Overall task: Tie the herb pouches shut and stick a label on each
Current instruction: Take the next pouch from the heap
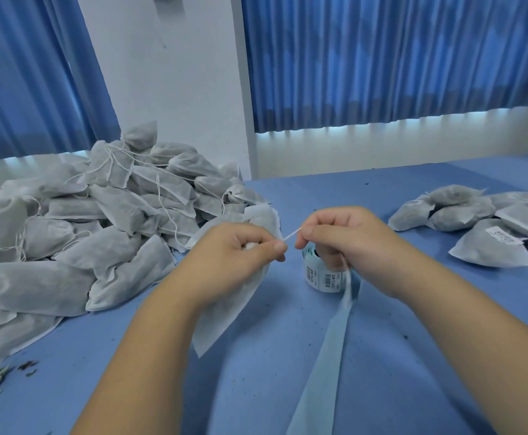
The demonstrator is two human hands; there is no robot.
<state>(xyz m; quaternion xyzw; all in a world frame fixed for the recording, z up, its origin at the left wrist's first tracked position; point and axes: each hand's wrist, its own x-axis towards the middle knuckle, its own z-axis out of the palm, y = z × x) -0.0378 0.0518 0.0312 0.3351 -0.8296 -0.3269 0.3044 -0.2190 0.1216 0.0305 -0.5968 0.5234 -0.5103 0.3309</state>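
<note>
Backing strip (pixel 328 356): pale blue, trailing from label roll (pixel 322 277) at centre to the bottom edge.
Pouch in hand (pixel 225 321): centre frame, hanging under left hand (pixel 247 246), neck bunched in its curled fingers.
String (pixel 292 234): taut; left thumb and forefinger pinch one end, right hand (pixel 341 233) pinches the other.
Step, as judged: cinching the knot; pull evenly outward and keep the neck gathered.
Untied pile (pixel 83 230): left of frame.
Labelled pouches (pixel 476 227): right of frame.

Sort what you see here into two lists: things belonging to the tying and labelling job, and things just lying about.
Job: pouch held in the left hand; drawstring pinched by the right hand; label roll; pile of pouches; labelled pouches.
Lying about: herb scraps; curtains.
</note>
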